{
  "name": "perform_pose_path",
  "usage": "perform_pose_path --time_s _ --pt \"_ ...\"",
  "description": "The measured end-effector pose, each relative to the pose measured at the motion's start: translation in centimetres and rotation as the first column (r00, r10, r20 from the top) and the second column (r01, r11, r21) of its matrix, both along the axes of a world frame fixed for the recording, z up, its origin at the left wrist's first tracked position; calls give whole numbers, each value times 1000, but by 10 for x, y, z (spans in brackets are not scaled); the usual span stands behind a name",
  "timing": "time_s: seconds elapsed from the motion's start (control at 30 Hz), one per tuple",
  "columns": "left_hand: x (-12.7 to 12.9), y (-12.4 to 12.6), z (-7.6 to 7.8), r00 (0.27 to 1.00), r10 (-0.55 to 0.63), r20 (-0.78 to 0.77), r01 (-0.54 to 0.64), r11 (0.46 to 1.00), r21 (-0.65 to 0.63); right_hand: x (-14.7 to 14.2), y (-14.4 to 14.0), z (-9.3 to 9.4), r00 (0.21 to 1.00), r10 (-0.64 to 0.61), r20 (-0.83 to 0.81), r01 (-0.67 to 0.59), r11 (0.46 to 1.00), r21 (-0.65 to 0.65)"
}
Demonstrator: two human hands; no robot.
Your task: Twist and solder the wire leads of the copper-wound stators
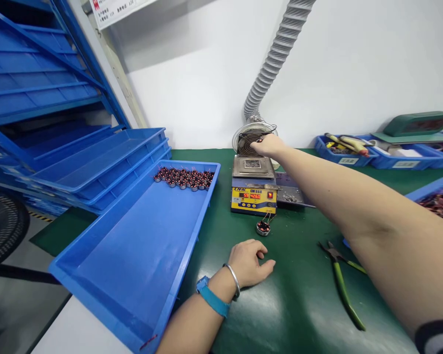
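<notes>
Plainly, the big blue tray overhangs the green bench and could tip. Her right hand grips the extractor guard above the hot solder pot, risking burns; her left hand rests loosely curled, empty, near the coil.

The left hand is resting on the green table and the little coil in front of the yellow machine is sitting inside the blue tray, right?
Not quite. The head view shows the little coil on the green table, outside the blue tray, in front of the yellow machine. The left hand does rest on the table.
</notes>
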State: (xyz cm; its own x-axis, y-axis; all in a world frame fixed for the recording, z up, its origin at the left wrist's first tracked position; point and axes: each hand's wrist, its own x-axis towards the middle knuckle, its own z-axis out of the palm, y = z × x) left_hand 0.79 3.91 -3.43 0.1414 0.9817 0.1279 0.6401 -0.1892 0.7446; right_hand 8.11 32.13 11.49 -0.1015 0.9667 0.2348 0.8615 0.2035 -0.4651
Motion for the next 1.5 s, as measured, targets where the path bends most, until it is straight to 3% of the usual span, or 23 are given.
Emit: perform_pose_path --time_s 0.23,0.53,0.67,0.87,0.97,1.1,1.17,1.3,1.5 --pt "0 0 -2 999 13 30 -13 1000 10 4 -13 -4 998 -12 -61 10 999 -32" --pt "1 1 0 994 32 106 -29 999 -31 33 -65 29 954 -3 -299 -33 993 -114" --pt "3 -1 -1 981 54 186 -49 998 -31 82 -116 33 909 -10 -417 -70 982 -175" --pt "1 4 -11 939 168 299 -165 986 -36 216 -213 14 844 -34 -535 -69 983 -172" --pt "-1 9 -14 917 240 318 -233 971 -59 280 -252 -8 894 -122 -432 15 970 -244" --pt "-3 12 -19 881 328 340 -308 945 -114 328 -286 -38 973 -229 -39 209 936 -282" --pt "-3 12 -22 870 363 333 -338 932 -132 339 -300 -48 973 -223 55 228 915 -332" --pt "-2 14 -25 869 398 293 -366 917 -159 355 -324 -57 975 -215 61 222 893 -391" --pt "4 25 -8 864 482 149 -460 874 -160 361 -342 -61 952 -264 157 303 891 -339"
